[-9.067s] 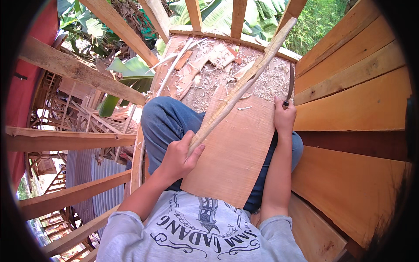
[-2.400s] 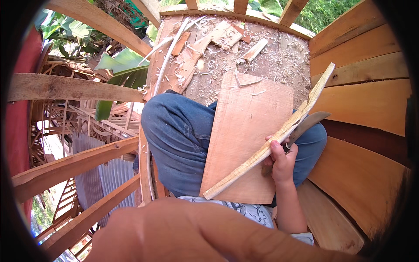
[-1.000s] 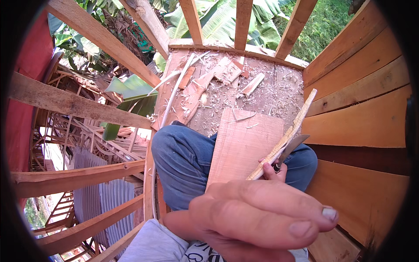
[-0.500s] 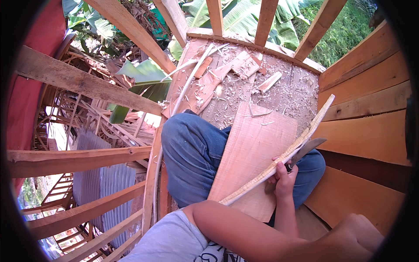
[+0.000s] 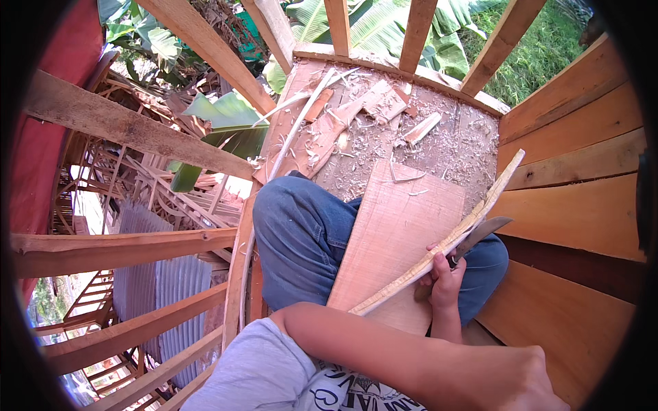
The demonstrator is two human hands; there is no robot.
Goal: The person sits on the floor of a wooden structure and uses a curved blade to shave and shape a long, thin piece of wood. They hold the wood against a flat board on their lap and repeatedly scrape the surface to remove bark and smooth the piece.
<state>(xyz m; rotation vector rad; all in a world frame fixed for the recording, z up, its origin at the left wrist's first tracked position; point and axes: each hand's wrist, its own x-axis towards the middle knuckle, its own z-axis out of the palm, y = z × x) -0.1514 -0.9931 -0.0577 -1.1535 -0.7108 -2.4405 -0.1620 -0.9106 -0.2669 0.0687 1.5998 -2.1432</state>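
Observation:
My right hand (image 5: 446,279) is closed round a knife (image 5: 480,234) and a long, slightly curved strip of pale wood (image 5: 481,207). The knife's dark blade points up and to the right, close beside the strip. Slanting from lower left to upper right, the strip passes over a flat board (image 5: 404,219) resting across my lap. My left arm crosses in front of my body, over my right forearm. At the lower right, my left hand (image 5: 510,380) shows its back and knuckles; its fingers are hidden.
Shavings and scrap wood pieces (image 5: 384,103) litter the plank floor (image 5: 473,151) ahead. Upright wooden slats (image 5: 418,34) border the far side. A plank wall (image 5: 569,212) stands at my right, with open rails (image 5: 123,250) on my left. A long thin strip (image 5: 301,123) lies beside my left knee.
My left forearm and hand have shifted down and leftward at the lower right. My right hand, the knife and the wood strip stay nearly in place.

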